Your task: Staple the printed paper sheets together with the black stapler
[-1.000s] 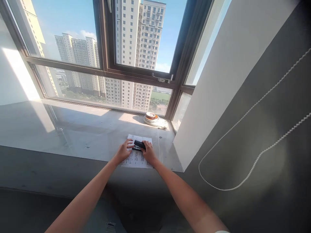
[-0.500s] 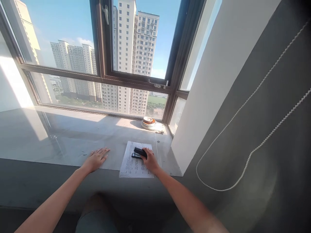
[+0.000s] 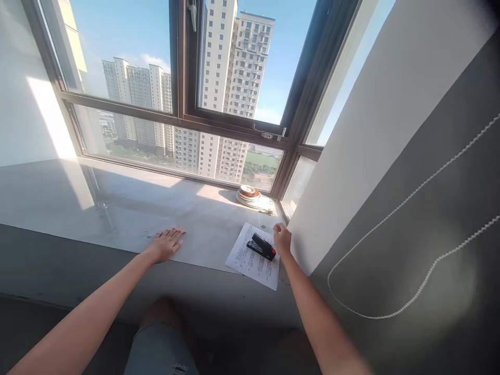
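A black stapler with a red spot at its back end lies on printed paper sheets. The sheets rest aslant on the grey window sill, and their near corner sticks out past its front edge. Just right of the stapler, at the right edge of the paper, is my right hand with its fingers curled in. Whether those fingers pinch the paper or anything small cannot be seen. My left hand lies flat on the sill, fingers stretched out, left of the paper and apart from it.
Near the window corner stands a round stack of white and orange-brown coiled material. Tiny dark bits lie behind the paper, others near my left hand. A bead chain hangs at the right, beside the white wall edge.
My right hand has let go of the stapler and moved right of it. Paper and stapler have shifted right and turned. My left hand stays flat; the view has swung slightly.
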Action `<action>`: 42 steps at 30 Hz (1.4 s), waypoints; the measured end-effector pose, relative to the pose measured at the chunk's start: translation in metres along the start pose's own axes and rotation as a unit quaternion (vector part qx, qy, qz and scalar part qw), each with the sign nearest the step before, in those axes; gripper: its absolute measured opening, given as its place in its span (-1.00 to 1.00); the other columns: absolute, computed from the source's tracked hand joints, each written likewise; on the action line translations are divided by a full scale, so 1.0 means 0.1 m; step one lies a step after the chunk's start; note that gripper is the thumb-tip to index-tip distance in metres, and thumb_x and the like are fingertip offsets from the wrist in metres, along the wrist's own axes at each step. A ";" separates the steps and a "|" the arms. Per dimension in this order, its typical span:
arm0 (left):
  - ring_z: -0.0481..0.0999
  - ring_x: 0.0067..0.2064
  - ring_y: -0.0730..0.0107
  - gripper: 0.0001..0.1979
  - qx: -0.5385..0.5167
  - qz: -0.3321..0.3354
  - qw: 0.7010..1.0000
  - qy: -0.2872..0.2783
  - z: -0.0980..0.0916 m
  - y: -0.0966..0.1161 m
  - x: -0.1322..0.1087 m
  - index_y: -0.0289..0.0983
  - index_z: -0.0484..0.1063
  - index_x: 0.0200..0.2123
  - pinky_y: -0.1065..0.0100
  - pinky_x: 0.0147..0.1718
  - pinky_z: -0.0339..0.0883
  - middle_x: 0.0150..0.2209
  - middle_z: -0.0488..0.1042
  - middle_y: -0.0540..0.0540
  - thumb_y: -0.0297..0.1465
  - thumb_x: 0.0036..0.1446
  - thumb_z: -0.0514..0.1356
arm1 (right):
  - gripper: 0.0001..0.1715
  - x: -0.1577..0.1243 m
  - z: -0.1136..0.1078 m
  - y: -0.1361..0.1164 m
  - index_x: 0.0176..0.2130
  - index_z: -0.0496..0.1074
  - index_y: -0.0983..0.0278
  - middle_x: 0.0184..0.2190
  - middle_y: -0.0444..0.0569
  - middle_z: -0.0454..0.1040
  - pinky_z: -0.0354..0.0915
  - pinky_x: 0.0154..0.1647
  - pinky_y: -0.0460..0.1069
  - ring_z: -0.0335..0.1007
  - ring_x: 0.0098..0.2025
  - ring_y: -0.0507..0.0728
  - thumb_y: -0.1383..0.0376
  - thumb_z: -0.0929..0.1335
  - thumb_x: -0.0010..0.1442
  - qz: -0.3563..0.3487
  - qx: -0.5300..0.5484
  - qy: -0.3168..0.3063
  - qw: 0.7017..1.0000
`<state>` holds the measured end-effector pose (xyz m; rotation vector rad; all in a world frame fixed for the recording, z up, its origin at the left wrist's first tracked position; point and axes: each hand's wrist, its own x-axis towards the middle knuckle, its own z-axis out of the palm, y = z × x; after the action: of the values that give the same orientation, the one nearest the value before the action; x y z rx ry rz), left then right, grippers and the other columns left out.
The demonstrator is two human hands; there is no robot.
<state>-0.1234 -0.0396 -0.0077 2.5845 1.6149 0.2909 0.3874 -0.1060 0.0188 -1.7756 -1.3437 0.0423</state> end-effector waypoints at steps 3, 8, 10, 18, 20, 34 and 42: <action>0.20 0.44 -0.05 -0.41 0.004 0.006 1.000 0.015 -0.03 0.06 -0.03 -0.11 0.33 0.37 -0.13 0.35 0.02 0.42 0.28 -0.18 -0.15 0.36 -0.10 | -0.51 0.22 0.18 0.06 0.07 0.51 0.24 0.20 0.17 0.51 0.28 0.32 0.20 0.38 0.29 0.32 0.05 0.29 0.29 -0.083 -0.040 -0.108 0.990; 0.22 0.43 -0.04 -0.47 -0.034 -0.001 0.999 0.033 -0.06 0.13 -0.07 -0.08 0.39 0.30 -0.12 0.37 -0.01 0.39 0.33 -0.18 -0.16 0.36 -0.03 | -0.41 0.24 0.55 0.12 0.26 0.42 0.31 0.39 0.26 0.28 0.10 0.46 0.31 0.12 0.48 0.36 0.14 0.26 0.35 -0.109 -0.139 -0.252 0.951; 0.24 0.42 -0.04 -0.50 -0.052 -0.008 0.998 0.038 -0.07 0.14 -0.08 -0.06 0.40 0.27 -0.13 0.38 -0.02 0.38 0.35 -0.16 -0.17 0.35 0.00 | -0.41 0.24 0.70 0.07 0.29 0.41 0.31 0.41 0.28 0.24 0.04 0.49 0.32 0.06 0.50 0.37 0.15 0.24 0.38 -0.112 -0.141 -0.265 0.947; 0.42 0.25 -0.04 -0.62 -0.164 -0.155 0.963 0.147 -0.05 0.09 -0.02 -0.20 0.36 0.16 0.01 0.20 0.29 0.25 0.39 -0.30 -0.26 0.36 -0.01 | -0.43 0.39 1.62 -0.70 0.39 0.26 0.25 0.51 0.22 0.04 -0.13 0.52 0.36 -0.13 0.56 0.34 0.16 0.22 0.49 -0.172 -0.123 -0.320 0.923; 0.45 0.20 -0.05 -0.62 -0.201 -0.246 0.928 0.196 -0.04 0.06 -0.01 -0.25 0.30 0.17 0.03 0.08 0.38 0.25 0.34 -0.36 -0.30 0.39 -0.08 | -0.43 0.37 1.92 -1.00 0.40 0.24 0.23 0.52 0.20 0.02 -0.16 0.52 0.37 -0.15 0.56 0.33 0.13 0.21 0.52 -0.185 -0.114 -0.332 0.918; 0.49 0.11 -0.03 -0.73 -0.215 -0.250 0.912 0.244 -0.01 -0.01 0.02 -0.23 0.36 -0.03 0.04 0.05 0.41 0.10 0.44 -0.33 -0.37 0.40 -0.10 | -0.33 0.17 2.39 -1.69 0.49 0.06 0.24 0.56 0.13 -0.16 -0.23 0.54 0.35 -0.35 0.59 0.24 0.08 0.18 0.55 -0.248 -0.075 -0.364 0.895; 0.47 0.09 -0.03 -0.72 -0.133 -0.233 0.937 0.223 -0.04 0.04 0.04 -0.23 0.40 -0.05 0.06 0.08 0.37 0.03 0.46 -0.32 -0.39 0.39 -0.09 | -0.39 0.15 1.84 -1.14 0.45 0.17 0.21 0.53 0.12 0.00 -0.16 0.54 0.31 -0.21 0.58 0.23 0.16 0.22 0.51 -0.236 -0.088 -0.351 0.902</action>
<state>-0.1194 -0.0377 -0.0029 1.9482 2.0848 1.0255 0.2147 0.0213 -0.0130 -1.5811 -2.3381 0.3308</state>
